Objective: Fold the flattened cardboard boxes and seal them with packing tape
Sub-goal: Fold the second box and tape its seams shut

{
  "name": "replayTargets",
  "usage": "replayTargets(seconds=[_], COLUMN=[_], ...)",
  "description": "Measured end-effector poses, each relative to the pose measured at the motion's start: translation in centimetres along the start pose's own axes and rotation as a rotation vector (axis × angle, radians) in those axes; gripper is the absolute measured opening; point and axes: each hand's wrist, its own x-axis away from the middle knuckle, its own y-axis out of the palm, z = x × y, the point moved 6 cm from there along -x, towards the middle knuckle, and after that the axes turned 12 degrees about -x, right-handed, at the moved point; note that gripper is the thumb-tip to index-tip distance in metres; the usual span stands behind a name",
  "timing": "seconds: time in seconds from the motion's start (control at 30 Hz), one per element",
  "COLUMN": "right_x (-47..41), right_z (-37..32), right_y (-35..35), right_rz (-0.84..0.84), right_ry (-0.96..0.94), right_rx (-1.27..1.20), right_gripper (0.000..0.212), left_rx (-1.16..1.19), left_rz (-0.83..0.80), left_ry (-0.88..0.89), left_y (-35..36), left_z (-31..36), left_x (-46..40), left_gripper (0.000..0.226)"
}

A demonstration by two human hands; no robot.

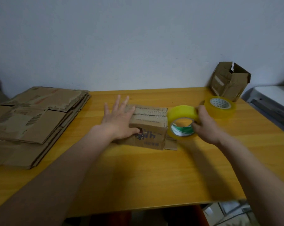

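A small folded cardboard box [150, 128] stands in the middle of the yellow table [138, 173], its top flaps closed. My left hand [120, 119] lies flat on the box's left side, fingers spread and straight, thumb on the front face. My right hand [205, 124] grips a roll of yellow packing tape [182, 122] held on edge right beside the box's right end; the fingers curl over the roll's rim. A cardboard flap [171, 145] sticks out flat at the box's lower right.
A stack of flattened cardboard boxes [31, 124] covers the table's left part. A second tape roll [221, 106] lies flat at the back right, in front of an assembled open box [229, 80] by the wall. A white and grey unit [271, 98] stands off the right edge.
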Motion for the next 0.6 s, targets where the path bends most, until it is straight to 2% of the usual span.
replayTargets(seconds=[0.07,0.13,0.27,0.47,0.6], right_x=[0.3,0.8,1.8,2.6,2.4], right_z=[-1.3,-2.6,-4.6,-6.3,-6.9], right_y=[1.4,2.7,4.3,7.6,8.1], right_rz=[-0.147,-0.279,-0.411,-0.480,-0.504], right_ry=[-0.009,0.081,0.180,0.198,0.268], right_rx=[-0.074,-0.291,-0.646,-0.747,-0.789], right_gripper=[0.042,0.044,0.054,0.037,0.049], left_rx=[0.039,0.109,0.104,0.138,0.131], left_rz=[0.032,-0.020,-0.005,-0.049,-0.078], left_ry=[0.107,0.177,0.168,0.216,0.285], left_y=[-0.5,0.0,0.5,0.6,0.6], left_z=[2.4,4.5,3.1,0.9,0.4], left_x=[0.3,0.9,0.5,-1.0,-1.8], left_gripper=[0.092,0.093,0.080,0.078,0.079])
